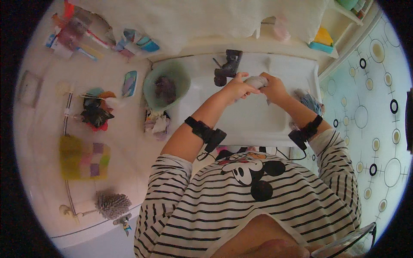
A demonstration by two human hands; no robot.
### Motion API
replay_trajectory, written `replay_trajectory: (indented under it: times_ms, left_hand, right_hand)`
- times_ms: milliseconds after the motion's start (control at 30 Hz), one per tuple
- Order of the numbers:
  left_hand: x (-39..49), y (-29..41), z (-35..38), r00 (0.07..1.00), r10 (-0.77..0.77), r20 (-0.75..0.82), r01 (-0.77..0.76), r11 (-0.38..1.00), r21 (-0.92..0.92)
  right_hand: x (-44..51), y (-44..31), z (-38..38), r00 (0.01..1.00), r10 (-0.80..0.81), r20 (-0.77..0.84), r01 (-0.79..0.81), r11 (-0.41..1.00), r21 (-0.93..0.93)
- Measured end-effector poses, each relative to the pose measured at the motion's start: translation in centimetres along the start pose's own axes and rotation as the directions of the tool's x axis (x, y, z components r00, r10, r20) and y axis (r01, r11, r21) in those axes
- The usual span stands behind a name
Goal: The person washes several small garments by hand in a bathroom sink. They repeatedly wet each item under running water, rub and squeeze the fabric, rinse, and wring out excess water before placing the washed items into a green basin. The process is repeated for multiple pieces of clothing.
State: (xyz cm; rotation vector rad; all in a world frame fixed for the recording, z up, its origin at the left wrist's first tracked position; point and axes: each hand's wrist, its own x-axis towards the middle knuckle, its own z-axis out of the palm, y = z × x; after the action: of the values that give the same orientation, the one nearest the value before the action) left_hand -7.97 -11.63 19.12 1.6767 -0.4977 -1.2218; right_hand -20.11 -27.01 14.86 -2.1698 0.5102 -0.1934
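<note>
Over a white sink (261,119), a bunched light grey cloth (255,82) is held between both hands. My left hand (240,87) grips its left end, and my right hand (272,87) is closed around its right end. Just behind my left hand stands a black faucet (230,66). At the sink's left side sits a pale green plastic basin (184,79) with a dark wet-looking cloth (165,90) in it. A bundle of grey and blue cloth (310,101) lies on the sink's right edge, beside my right forearm.
A sponge (322,37) rests on the shelf at the back right. More cloths (158,124) lie below the basin. On the left wall are a soap dish with a bar (129,84), a yellow cloth (72,158) on a rail and a grey fluffy brush head (113,203). A patterned curtain (361,116) hangs at right.
</note>
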Motion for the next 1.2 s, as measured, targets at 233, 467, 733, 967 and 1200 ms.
replay_trajectory:
  times_ms: [233,467,733,967,1200]
  left_hand:
    - [-5.2,1.6,-0.2,0.839,0.544,-0.015,-0.484,0.758,0.437]
    - [-5.8,9.0,-2.2,-0.008,0.801,0.598,-0.332,-0.566,0.754]
    - [-4.3,14.6,-5.3,0.124,0.671,0.731,-0.500,-0.593,0.631]
    - [-2.5,11.5,-4.1,0.493,0.648,0.580,-0.587,-0.244,0.772]
    - [-1.1,8.6,-2.2,0.687,0.641,0.342,-0.632,0.295,0.717]
  right_hand:
    - [-0.7,-0.5,-1.7,0.851,0.323,0.413,-0.525,0.522,0.672]
    - [1.1,-7.2,-6.5,0.524,-0.307,0.795,-0.770,0.229,0.596]
    - [0.5,-14.7,-9.7,0.459,-0.245,0.854,-0.595,0.629,0.500]
    - [-0.8,-14.0,-8.0,0.869,0.135,0.476,-0.313,0.895,0.318]
    - [-1.9,-10.9,-4.8,0.915,-0.281,-0.288,0.111,0.864,-0.490]
